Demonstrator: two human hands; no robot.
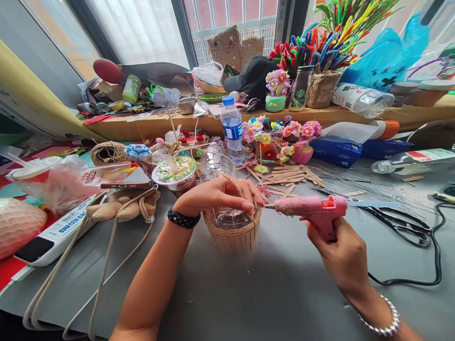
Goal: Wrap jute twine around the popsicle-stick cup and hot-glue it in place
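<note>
A small basket [231,239] faced with wooden sticks stands upright on the grey table, a band of twine round its rim and clear plastic inside. Over its top, my left hand [227,194] is closed, pinching a strand of twine [239,188] at the right side of the rim. My right hand [343,251] grips a pink hot glue gun [316,208] by its handle. The gun's nozzle points left and sits at or very near my left fingertips; whether they touch I cannot tell. A clear glue stick [373,204] protrudes from the gun's back.
Black scissors [405,225] and a black cable [441,251] lie at right. Behind the basket are wooden sticks [293,176], a water bottle [232,130] and a lidded drink cup [175,173]. A corded beige pouch [122,206] and a twine roll [108,152] are at left.
</note>
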